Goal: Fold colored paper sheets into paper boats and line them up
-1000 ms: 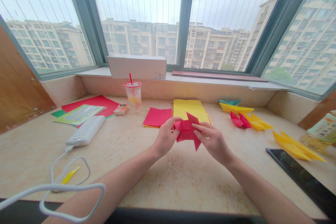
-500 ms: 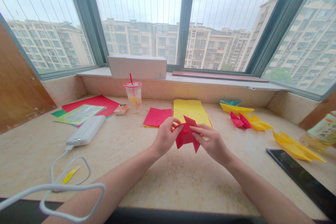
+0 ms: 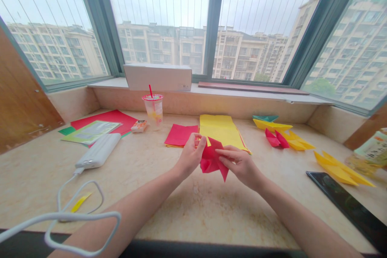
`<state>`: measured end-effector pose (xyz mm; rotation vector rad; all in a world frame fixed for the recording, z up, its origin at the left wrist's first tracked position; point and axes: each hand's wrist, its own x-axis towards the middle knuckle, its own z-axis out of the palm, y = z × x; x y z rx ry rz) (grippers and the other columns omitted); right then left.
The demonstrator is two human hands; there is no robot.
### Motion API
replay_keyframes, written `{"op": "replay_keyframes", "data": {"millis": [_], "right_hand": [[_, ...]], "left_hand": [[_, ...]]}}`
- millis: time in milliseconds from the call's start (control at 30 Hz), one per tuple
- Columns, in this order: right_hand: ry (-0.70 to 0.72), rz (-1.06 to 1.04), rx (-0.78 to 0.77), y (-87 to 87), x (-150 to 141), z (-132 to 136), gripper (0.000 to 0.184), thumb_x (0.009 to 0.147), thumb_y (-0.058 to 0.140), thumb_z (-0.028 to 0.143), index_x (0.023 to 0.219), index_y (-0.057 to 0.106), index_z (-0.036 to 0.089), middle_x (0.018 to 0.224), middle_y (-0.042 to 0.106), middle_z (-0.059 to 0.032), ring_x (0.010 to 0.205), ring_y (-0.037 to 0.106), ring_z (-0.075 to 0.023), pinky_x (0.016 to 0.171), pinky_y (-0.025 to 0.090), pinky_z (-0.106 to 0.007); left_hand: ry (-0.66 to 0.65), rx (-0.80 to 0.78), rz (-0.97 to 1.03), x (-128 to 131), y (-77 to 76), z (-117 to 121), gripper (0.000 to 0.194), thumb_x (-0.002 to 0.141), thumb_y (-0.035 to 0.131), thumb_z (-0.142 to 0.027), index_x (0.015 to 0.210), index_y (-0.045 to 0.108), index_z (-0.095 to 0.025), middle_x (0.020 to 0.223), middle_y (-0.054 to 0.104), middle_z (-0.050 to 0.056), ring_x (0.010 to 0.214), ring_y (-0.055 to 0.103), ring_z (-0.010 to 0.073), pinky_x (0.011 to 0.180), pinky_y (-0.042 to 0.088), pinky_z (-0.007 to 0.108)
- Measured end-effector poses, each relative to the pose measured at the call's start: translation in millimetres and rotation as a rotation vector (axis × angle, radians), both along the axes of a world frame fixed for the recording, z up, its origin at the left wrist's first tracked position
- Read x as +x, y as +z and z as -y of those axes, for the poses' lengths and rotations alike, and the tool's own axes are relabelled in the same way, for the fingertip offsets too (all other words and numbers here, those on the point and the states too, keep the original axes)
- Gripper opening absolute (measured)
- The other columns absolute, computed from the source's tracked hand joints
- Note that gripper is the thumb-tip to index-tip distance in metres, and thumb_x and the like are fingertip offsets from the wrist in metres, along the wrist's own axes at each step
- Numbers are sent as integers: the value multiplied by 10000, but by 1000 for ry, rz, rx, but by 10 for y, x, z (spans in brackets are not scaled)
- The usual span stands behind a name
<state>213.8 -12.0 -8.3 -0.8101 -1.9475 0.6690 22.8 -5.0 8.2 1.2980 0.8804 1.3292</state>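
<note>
A partly folded red origami paper (image 3: pixel 211 157) with several pointed flaps is held above the counter, between both hands. My left hand (image 3: pixel 192 153) pinches its left edge, fingers closed. From the right, my right hand (image 3: pixel 238 163) grips another flap between thumb and fingers. Behind the hands lie a stack of yellow paper (image 3: pixel 217 127) and a smaller stack topped with red squares (image 3: pixel 182 135). Folded paper boats stand to the right: a green one (image 3: pixel 265 118), a red one (image 3: pixel 276 139) and several yellow ones (image 3: pixel 341 169).
A plastic cup with a red straw (image 3: pixel 153 109) stands at the back, beside a small orange-and-white packet (image 3: pixel 139 126). On the left are coloured sheets (image 3: pixel 127 121), a white power bank (image 3: pixel 101 151) and its cable (image 3: pixel 84 215). A black phone (image 3: pixel 347 209) and a bottle (image 3: pixel 371 151) sit at right.
The red paper has tilted and turned slightly, its lower left flap now curling open. My left hand has shifted its hold along the left edge; my right hand has moved a little lower.
</note>
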Motion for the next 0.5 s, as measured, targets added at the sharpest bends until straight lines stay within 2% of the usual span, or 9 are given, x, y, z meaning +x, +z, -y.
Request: {"op": "replay_keyframes", "data": {"millis": [167,333,500], "right_hand": [[28,-141,-156,1,-36,4,264,884,633,335,1120,734,273,1057,699,-74,949,683,-208,819,588,-346],[-17,-231,-263,49,-17,-24,281,833,684,386,1074,753,259,1052,707,-68,944,689,-212,797,586,-331],[-44,-291,-384,81,44,-76,344,788,720,417,1074,750,229,1047,745,-79,911,706,-223,801,581,-356]], "left_hand": [[46,38,59,-6,24,33,414,869,525,-612,972,490,-213,781,612,-15,688,609,134,667,496,253],[-161,-80,266,0,-5,46,466,880,428,-674,1085,449,-256,953,661,24,734,661,169,627,522,288],[-212,-64,321,-10,-16,14,381,888,480,-583,1070,457,-250,1046,666,43,807,681,186,635,534,287]]}}
